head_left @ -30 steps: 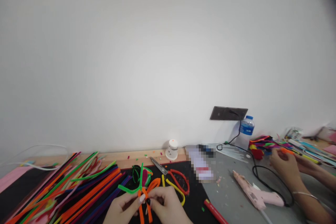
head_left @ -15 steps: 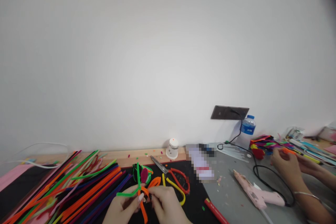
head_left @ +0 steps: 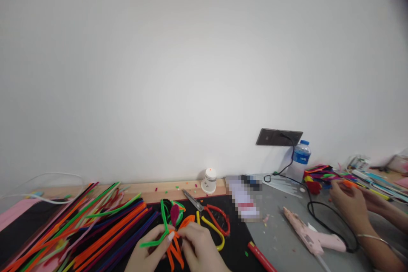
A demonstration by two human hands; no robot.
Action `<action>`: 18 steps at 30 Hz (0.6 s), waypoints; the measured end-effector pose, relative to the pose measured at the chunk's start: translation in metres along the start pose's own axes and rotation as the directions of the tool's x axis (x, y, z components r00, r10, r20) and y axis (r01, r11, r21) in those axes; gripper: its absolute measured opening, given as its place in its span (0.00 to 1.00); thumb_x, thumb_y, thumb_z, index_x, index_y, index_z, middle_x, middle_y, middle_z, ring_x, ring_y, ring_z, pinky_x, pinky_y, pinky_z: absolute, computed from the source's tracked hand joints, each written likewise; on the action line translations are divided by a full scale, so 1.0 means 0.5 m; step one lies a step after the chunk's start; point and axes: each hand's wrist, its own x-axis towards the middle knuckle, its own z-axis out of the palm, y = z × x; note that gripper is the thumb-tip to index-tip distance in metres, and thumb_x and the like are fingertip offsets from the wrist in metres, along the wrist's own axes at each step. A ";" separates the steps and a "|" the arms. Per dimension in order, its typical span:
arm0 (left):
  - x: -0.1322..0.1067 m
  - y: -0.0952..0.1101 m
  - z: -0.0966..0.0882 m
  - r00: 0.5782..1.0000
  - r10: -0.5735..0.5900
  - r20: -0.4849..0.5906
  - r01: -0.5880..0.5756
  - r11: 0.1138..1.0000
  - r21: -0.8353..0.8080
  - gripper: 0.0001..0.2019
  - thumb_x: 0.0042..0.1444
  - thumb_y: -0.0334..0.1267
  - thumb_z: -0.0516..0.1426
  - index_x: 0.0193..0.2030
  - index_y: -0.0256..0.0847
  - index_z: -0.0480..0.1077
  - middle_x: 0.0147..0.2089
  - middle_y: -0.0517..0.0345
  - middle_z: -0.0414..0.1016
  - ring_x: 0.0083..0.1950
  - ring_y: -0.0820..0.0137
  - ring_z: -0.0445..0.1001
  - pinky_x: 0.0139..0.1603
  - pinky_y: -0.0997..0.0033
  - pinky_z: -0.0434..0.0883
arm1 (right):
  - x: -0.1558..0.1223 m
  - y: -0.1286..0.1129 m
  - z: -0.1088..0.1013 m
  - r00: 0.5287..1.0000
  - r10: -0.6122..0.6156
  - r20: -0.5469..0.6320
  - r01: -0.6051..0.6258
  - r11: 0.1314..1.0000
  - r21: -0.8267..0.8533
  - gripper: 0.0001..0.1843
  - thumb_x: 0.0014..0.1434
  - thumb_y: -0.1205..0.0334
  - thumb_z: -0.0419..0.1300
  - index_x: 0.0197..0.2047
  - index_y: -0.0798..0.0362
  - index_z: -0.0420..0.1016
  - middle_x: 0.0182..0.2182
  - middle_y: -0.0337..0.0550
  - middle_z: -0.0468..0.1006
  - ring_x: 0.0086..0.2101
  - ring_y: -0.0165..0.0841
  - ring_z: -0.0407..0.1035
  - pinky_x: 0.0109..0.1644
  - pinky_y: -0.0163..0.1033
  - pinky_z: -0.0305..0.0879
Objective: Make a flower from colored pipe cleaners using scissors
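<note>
At the bottom centre my left hand (head_left: 149,250) and my right hand (head_left: 199,248) meet over a black mat (head_left: 237,246). Both pinch a small bundle of orange and green pipe cleaners (head_left: 174,242), fingers closed on it. A green stem sticks up and to the left out of the bundle. Just behind it lie bent green, dark pink and orange pieces (head_left: 174,213). A yellow bent pipe cleaner (head_left: 214,230) lies right of my right hand.
A heap of long coloured pipe cleaners (head_left: 95,225) fills the left. Red-handled scissors (head_left: 210,212), a small white bottle (head_left: 209,181), a red pencil (head_left: 261,257), a pink glue gun (head_left: 310,236) with black cord, and a water bottle (head_left: 299,159) are about. Another person's hands (head_left: 350,204) work at right.
My hands have turned the bundle; the green stem has swung lower and leftward and the orange ends now point down. My hands have shifted slightly up the mat.
</note>
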 end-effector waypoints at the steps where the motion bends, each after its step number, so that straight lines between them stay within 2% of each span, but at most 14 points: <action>1: 0.000 0.002 0.000 1.000 0.011 -0.007 -0.011 1.000 0.020 0.14 0.44 0.49 0.59 0.31 0.40 0.72 0.28 0.61 0.73 0.33 0.65 0.71 0.30 0.74 0.69 | 0.001 0.001 0.000 1.000 0.006 -0.010 -0.006 1.000 0.004 0.14 0.51 0.77 0.48 0.34 0.54 0.71 0.29 0.41 0.70 0.32 0.30 0.64 0.36 0.31 0.59; 7: 0.004 -0.006 -0.001 1.000 0.010 -0.025 -0.011 0.999 -0.034 0.16 0.42 0.50 0.60 0.29 0.39 0.72 0.23 0.63 0.70 0.28 0.69 0.67 0.27 0.75 0.67 | 0.002 0.008 0.006 0.995 0.076 -0.060 -0.072 0.996 0.061 0.12 0.49 0.77 0.51 0.30 0.55 0.72 0.26 0.40 0.69 0.29 0.28 0.63 0.33 0.30 0.57; 12: 0.008 -0.026 0.002 0.998 0.011 -0.065 -0.017 0.995 -0.095 0.16 0.40 0.50 0.61 0.30 0.39 0.73 0.23 0.62 0.72 0.27 0.69 0.69 0.26 0.75 0.69 | 0.003 0.009 0.010 0.976 0.172 -0.131 -0.154 0.979 0.136 0.09 0.48 0.76 0.53 0.28 0.55 0.72 0.24 0.37 0.66 0.26 0.27 0.61 0.30 0.29 0.55; 18: 0.005 -0.021 0.002 1.000 -0.001 -0.012 0.000 0.999 -0.050 0.17 0.39 0.51 0.61 0.30 0.39 0.74 0.23 0.61 0.73 0.28 0.68 0.69 0.27 0.74 0.70 | 0.005 0.025 0.025 0.960 0.281 -0.020 -0.263 0.918 0.296 0.07 0.50 0.70 0.54 0.22 0.57 0.68 0.18 0.33 0.60 0.21 0.24 0.54 0.24 0.28 0.50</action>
